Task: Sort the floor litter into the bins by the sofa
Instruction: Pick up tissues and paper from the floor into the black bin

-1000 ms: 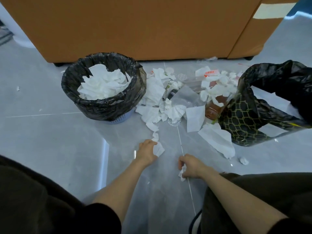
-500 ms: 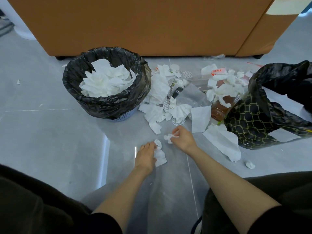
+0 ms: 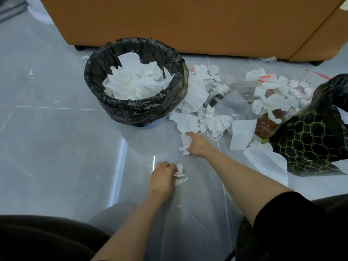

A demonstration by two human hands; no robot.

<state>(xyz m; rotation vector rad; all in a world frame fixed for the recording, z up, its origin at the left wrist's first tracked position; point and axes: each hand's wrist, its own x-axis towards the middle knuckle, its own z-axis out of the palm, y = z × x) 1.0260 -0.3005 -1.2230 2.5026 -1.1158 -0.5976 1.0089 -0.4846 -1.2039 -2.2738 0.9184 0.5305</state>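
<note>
Head view: left hand (image 3: 163,173) low on the floor (image 3: 56,147), near centre, fingers curled round a crumpled tissue (image 3: 180,173). Right hand (image 3: 198,145) farther and to the right, fingers closed on a tissue wad (image 3: 185,145) at the near edge of the litter pile (image 3: 218,123). Pile lies between the black-lined bin (image 3: 131,113), far left and holding white tissues, and the patterned bin (image 3: 308,136) at right. Sofa (image 3: 188,25) stands beyond.
</note>
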